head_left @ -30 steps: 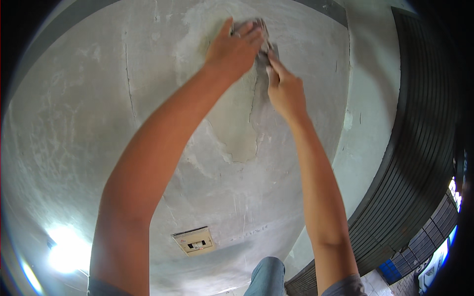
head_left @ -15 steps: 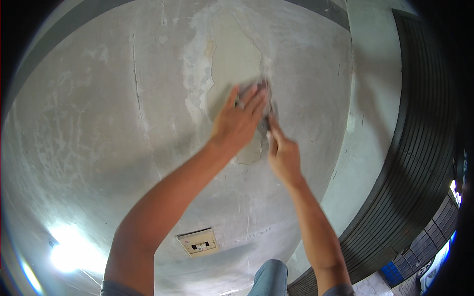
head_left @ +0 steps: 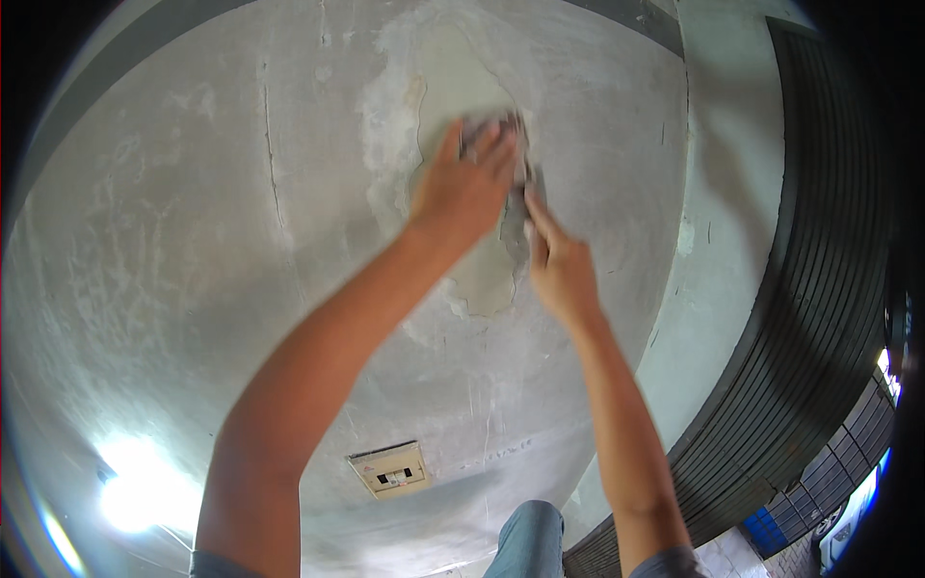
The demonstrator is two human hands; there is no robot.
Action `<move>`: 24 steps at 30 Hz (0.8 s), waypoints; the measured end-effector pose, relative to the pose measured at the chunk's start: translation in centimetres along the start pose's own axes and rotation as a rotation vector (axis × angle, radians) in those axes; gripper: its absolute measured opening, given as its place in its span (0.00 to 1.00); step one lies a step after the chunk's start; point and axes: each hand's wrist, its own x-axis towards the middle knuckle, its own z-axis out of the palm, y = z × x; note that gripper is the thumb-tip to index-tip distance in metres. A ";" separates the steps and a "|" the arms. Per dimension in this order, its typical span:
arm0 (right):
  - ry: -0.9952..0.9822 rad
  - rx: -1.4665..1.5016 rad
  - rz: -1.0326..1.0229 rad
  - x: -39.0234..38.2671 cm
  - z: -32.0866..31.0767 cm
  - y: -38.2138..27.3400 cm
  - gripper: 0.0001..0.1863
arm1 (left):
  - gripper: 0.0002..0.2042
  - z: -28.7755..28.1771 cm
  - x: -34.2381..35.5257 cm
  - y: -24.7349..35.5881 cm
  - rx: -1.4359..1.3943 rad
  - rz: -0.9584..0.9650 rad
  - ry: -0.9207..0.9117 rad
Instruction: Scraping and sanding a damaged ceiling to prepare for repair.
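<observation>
A tall, irregular patch of pale, damp-looking plaster (head_left: 453,72) runs down the grey wall in front of me. Over its middle, a flat trowel (head_left: 525,166) lies against the surface, blurred and mostly covered by my hands. My right hand (head_left: 561,270) is closed around its handle, index finger stretched along it. Higher and to the left, my left hand (head_left: 464,183) presses on the blade, its fingers extended and apart. Between the hands and just below, a darker strip (head_left: 517,231) shows beside the patch's right edge.
Low on the wall sits a cream switch plate (head_left: 387,470). A bright lamp (head_left: 145,486) glares at lower left. To the right are a pale pillar (head_left: 723,260) and a dark ribbed shutter (head_left: 819,222). A thin crack (head_left: 271,154) runs down the wall at left. My knee (head_left: 532,539) shows below.
Both hands and the trowel have slid upward along the plaster patch, uncovering more of its lower part. The grip of each hand looks the same.
</observation>
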 end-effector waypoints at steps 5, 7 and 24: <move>-0.015 -0.006 0.074 -9.8 1.6 -0.1 0.22 | 0.25 0.2 -8.3 6.9 -0.192 0.026 -0.085; -0.050 -0.008 0.113 -9.3 2.0 -0.5 0.20 | 0.26 0.5 -7.4 5.9 -0.196 0.030 -0.092; -0.071 -0.020 0.222 -3.4 -0.4 -0.9 0.18 | 0.22 -0.2 -3.7 3.1 -0.204 0.053 -0.056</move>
